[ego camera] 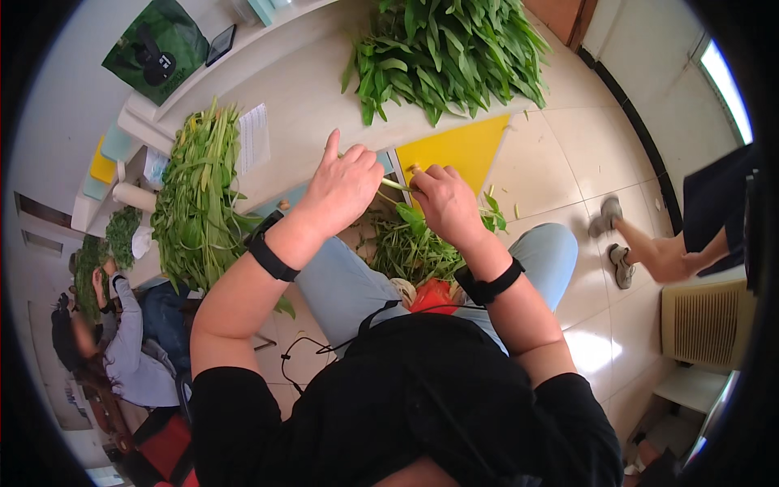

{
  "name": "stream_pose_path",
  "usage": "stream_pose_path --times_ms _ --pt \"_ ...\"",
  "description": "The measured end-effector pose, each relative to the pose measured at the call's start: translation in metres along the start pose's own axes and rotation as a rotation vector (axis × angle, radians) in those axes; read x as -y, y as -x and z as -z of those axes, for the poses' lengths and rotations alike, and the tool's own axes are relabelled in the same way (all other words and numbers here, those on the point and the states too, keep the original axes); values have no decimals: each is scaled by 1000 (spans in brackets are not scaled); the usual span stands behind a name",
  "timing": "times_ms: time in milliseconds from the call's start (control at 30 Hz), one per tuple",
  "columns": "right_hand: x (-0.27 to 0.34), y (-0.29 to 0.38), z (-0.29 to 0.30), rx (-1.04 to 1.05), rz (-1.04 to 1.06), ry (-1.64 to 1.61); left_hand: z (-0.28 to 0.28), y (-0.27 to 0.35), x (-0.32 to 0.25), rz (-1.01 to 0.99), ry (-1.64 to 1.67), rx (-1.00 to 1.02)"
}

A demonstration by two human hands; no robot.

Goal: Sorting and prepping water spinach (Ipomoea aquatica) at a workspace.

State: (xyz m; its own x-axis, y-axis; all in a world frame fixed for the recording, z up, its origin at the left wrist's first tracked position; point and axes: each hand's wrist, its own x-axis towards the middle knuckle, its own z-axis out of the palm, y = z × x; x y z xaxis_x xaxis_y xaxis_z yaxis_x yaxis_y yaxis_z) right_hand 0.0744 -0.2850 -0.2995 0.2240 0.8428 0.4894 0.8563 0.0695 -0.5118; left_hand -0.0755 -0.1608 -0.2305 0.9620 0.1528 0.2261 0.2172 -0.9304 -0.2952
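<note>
My left hand (pixel 345 193) and my right hand (pixel 449 206) are raised over my lap, with a thin green vegetable stem (pixel 398 184) stretched between them. The left fingers curl around one part of the stem while its thumb points up. My right hand pinches the other part, and a leafy end hangs below it. Under my hands, between my knees, lies a heap of leaves and trimmings (pixel 414 252) above a red plastic bag (pixel 433 296). On the white desk, a large pile of water spinach (pixel 450 58) lies ahead, and another bundle (pixel 198 182) hangs over the left edge.
A printed sheet (pixel 254 137) lies beside the left bundle. A green bag (pixel 156 55) and a phone (pixel 221 45) rest on a shelf. A yellow cabinet door (pixel 450 155) stands below the desk. One person (pixel 137 347) handles greens at left; another person's legs (pixel 639 246) show at right.
</note>
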Motion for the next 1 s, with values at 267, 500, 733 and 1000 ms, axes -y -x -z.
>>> stream_pose_path --times_ms 267,500,733,1000 --pt "-11 5 -3 30 -32 22 -16 4 -6 -1 69 -16" --pt "-17 10 -14 40 -45 -11 -24 5 -14 71 183 -140" --pt "-52 24 -15 -73 -308 -240 -27 6 4 219 325 -274" --pt "-32 -20 20 -121 -488 -815 -59 2 -16 285 530 -230"
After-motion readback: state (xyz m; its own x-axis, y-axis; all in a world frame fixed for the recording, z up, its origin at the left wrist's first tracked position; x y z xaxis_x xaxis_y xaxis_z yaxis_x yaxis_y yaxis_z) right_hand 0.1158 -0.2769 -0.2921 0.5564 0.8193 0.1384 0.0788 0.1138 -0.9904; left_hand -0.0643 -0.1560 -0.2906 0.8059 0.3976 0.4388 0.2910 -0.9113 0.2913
